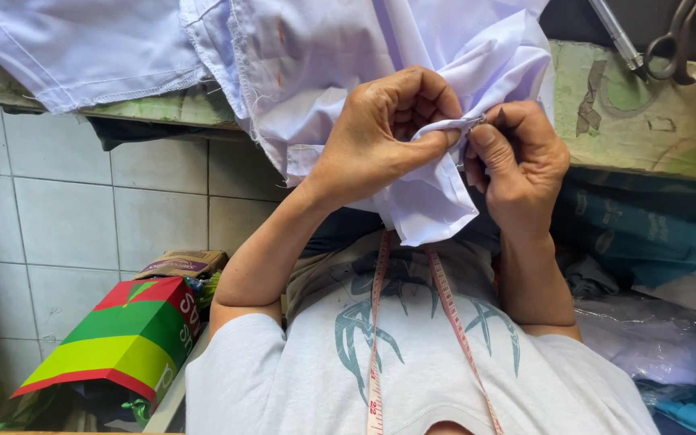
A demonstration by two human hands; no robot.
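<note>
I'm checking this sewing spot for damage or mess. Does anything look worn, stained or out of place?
Yes. The worktable surface is patchy, its green covering peeled away in places. The white fabric shows small orange marks near its seam. The scissors lie near the table's far edge.

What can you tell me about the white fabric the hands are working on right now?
The white fabric looks thin, woven and faintly lilac, with stitched hems and a frayed overlocked edge. It hangs crumpled off the worn green table, one corner drooping toward the chest. The left hand pinches a folded edge; the right hand holds a small metal tool, too small to identify, against that fold. Faint orange marks show near the top.
</note>
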